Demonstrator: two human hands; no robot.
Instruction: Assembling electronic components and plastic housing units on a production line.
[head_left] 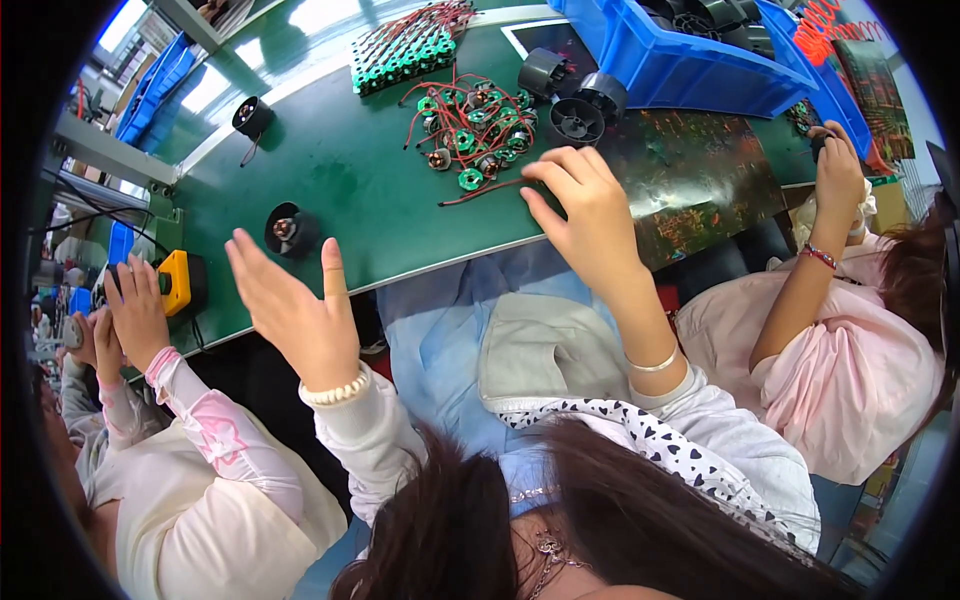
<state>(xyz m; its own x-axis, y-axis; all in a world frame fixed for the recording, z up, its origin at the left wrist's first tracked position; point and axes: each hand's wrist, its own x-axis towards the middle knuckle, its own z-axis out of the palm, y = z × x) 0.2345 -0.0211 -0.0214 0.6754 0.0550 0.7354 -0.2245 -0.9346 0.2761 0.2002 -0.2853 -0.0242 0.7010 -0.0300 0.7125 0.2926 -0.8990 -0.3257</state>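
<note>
Seems partway along, with motors seated in two black housings at ten o'clock and loose motors left at twelve, fingers apart on the left hand, beside a red wire on the right hand (cannot tell whether clamped).

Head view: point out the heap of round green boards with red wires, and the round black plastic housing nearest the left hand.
Heap of round green boards with red wires [465,140], head view: green disc near its middle.
Round black plastic housing [306,235], head view: its side wall.
</note>
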